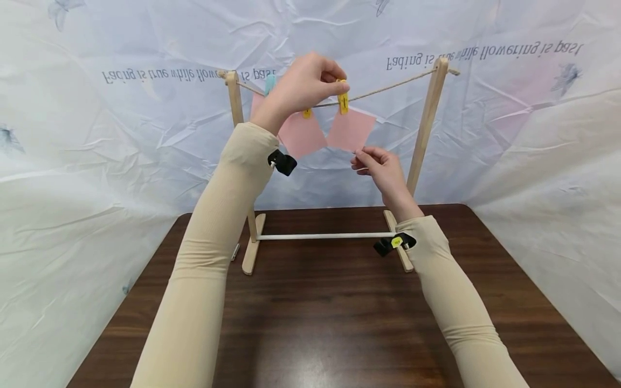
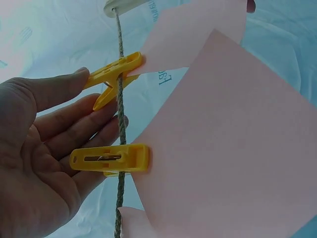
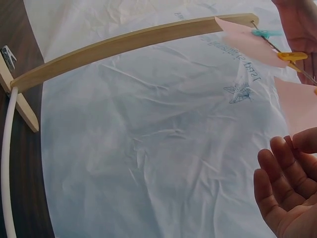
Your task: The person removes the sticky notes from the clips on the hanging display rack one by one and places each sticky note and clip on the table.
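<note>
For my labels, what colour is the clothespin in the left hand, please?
The clothespin is yellow, clearest in the left wrist view.

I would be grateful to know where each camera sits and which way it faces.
Head: on the person's head, facing forward and down at the wooden stand and rope; left hand, right hand and sleeves show.
Left wrist: on that wrist, facing yellow clothespins and pink papers; the left hand and one fingertip at the top edge show.
Right wrist: on that wrist, facing a post and white bar; the right hand shows lower right, part of the left hand upper right.
Both wrist views share the rope, yellow clothespins and pink papers.
</note>
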A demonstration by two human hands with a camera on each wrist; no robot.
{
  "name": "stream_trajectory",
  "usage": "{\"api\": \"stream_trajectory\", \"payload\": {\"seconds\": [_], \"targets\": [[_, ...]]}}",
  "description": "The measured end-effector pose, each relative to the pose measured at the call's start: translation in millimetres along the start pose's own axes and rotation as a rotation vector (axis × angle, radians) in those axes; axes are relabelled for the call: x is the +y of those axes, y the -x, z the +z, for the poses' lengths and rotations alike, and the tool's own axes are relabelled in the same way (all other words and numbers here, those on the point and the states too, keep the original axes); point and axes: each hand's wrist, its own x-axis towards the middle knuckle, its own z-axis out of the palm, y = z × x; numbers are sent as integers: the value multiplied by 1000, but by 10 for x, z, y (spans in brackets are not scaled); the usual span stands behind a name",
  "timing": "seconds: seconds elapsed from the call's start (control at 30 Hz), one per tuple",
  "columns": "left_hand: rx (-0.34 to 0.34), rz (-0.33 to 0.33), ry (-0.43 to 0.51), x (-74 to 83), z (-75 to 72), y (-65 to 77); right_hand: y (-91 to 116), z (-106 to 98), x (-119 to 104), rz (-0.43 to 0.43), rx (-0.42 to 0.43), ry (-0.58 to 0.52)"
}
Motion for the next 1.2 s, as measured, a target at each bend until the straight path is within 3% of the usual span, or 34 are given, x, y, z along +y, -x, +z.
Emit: {"api": "stream_trajectory", "payload": {"seconds": [0.33, 0.73, 1.2], "targets": [[90, 45, -42, 35, -14, -15, -24, 29, 5, 10, 6, -13], [226, 98, -16, 46, -79, 4, -26, 31, 52, -3, -11, 2], [306, 155, -3, 54, -124, 49, 13, -24, 77, 1, -17, 13]]}}
